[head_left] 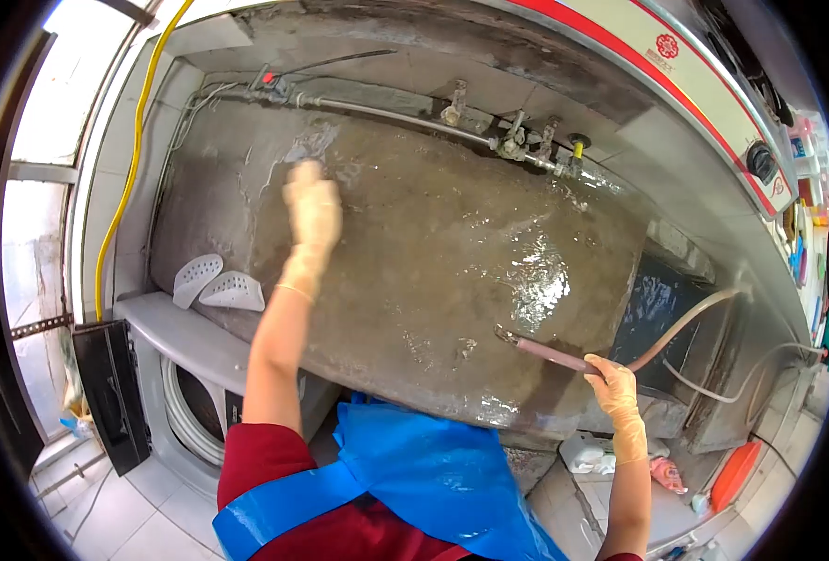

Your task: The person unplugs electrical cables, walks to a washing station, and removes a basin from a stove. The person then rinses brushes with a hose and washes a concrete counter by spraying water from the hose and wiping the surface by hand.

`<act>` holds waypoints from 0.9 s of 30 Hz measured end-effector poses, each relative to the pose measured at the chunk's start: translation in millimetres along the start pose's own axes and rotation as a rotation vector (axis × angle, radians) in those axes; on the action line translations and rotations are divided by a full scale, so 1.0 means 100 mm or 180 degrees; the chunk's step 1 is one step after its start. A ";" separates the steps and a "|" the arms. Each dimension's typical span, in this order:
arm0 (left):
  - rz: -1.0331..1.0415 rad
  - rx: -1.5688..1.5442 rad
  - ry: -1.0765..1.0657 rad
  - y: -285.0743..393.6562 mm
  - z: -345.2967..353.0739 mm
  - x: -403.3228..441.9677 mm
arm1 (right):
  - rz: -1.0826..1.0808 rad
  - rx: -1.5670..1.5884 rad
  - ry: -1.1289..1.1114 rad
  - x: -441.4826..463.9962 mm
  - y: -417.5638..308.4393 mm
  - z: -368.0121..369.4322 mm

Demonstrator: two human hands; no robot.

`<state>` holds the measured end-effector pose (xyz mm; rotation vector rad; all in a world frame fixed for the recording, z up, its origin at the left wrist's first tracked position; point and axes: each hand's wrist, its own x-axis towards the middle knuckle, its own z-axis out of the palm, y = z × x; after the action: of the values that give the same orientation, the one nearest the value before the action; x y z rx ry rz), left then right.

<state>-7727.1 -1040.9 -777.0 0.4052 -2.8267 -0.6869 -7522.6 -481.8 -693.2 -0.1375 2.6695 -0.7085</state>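
Note:
My right hand (613, 386), in a pale rubber glove, is closed round a brownish hose (559, 355). The hose's open end points left, low over the wet concrete slab (414, 252), with a patch of water beyond it. From behind that hand the hose curves away to the right. My left hand (312, 210), gloved too, is over the slab's far left part and smeared by motion. Its fingers look curled, with a small dark patch at their tips that I cannot make out. A wet streak shows on the slab just beyond it.
Pipes with valves (512, 145) run along the back wall. Two white perforated pieces (232, 291) lie at the slab's left edge, above a grey washing machine (180, 327). To the right is a dark water basin (657, 309). A yellow hose (134, 159) hangs at left.

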 end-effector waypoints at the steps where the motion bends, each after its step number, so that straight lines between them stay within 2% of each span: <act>1: -0.0178 0.0726 0.0330 -0.44 -0.04 0.15 | 0.0006 -0.0060 -0.0027 0.01 0.00 0.01; 2: -0.0096 0.1534 0.1285 -1.22 0.21 0.26 | 0.0024 -0.0126 -0.0050 0.01 -0.01 0.03; 4: -0.1687 0.1677 -0.0029 -1.20 -0.19 0.49 | 0.0050 -0.0148 0.0053 0.06 -0.05 0.07; 5: -0.1610 0.1656 -0.0052 -1.22 -0.09 0.62 | -0.0052 -0.0138 0.0104 0.08 -0.06 0.08; 7: -0.0784 0.1054 0.0132 -1.24 0.18 0.83 | -0.0195 -0.0142 0.0209 0.10 -0.04 0.14; 8: -0.0087 0.0837 0.0371 -1.13 0.48 0.94 | -0.0152 -0.0137 0.0229 0.11 -0.03 0.15; 10: 0.0804 0.0044 0.0034 -0.41 0.75 1.04 | -0.0184 -0.0239 0.0210 0.09 -0.03 0.16; 12: 0.1296 0.0424 -0.0449 0.14 1.09 0.97 | -0.0087 -0.0277 0.0152 0.04 0.01 0.16; 13: 0.1883 0.0331 0.0141 0.42 1.31 0.84 | -0.0074 -0.0300 0.0101 0.02 0.01 0.15; 14: 0.1957 0.0251 0.0254 0.70 1.48 0.70 | -0.0057 -0.0322 0.0053 0.00 0.01 0.13; 15: 0.1677 0.0222 -0.0511 0.96 1.58 0.57 | 0.0013 -0.0318 -0.0031 -0.02 0.00 0.12; 16: 0.2031 -0.0056 0.0020 1.24 1.77 0.35 | 0.0071 -0.0329 0.0016 -0.03 0.01 0.11; 17: 0.1940 0.0339 -0.0497 1.54 1.88 0.16 | 0.0064 -0.0322 -0.0035 -0.06 0.03 0.11; 18: 0.1982 -0.0240 -0.0154 1.93 1.98 -0.05 | 0.0069 -0.0321 -0.0078 -0.08 0.05 0.12; 19: 0.1719 0.0168 -0.0850 2.31 2.03 -0.24 | 0.0051 -0.0324 -0.0075 -0.10 0.09 0.15; 20: 0.1869 -0.0143 -0.0506 2.61 2.23 -0.46 | 0.0073 -0.0361 -0.0059 -0.13 0.11 0.17; 21: 0.1618 -0.0247 -0.1220 3.01 2.29 -0.62 | 0.0082 -0.0398 -0.0059 -0.16 0.11 0.18; 22: 0.1787 -0.0226 -0.0952 3.32 2.54 -0.84 | 0.0081 -0.0437 -0.0060 -0.18 0.11 0.17; 23: 0.1874 -0.0290 -0.1247 3.67 2.57 -1.04 | 0.0156 -0.0477 -0.0022 -0.20 0.10 0.16; 24: 0.2017 -0.0626 -0.1749 3.95 2.64 -1.22 | 0.0186 -0.0493 -0.0045 -0.22 0.08 0.15; 25: 0.2105 -0.1361 -0.2258 4.15 2.63 -1.38 | 0.0202 -0.0501 -0.0070 -0.25 0.09 0.15; 26: 0.2437 -0.2012 -0.2278 4.25 3.11 -1.67 | 0.0227 -0.0514 -0.0054 -0.27 0.11 0.12; 27: 0.3590 -0.0951 -0.0704 4.22 3.07 -1.76 | 0.0224 -0.0530 -0.0020 -0.29 0.12 0.11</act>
<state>-7731.8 -497.5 -867.8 -1.2611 -2.4564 -0.8369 -7491.9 -471.3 -698.4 -0.0887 2.7104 -0.4630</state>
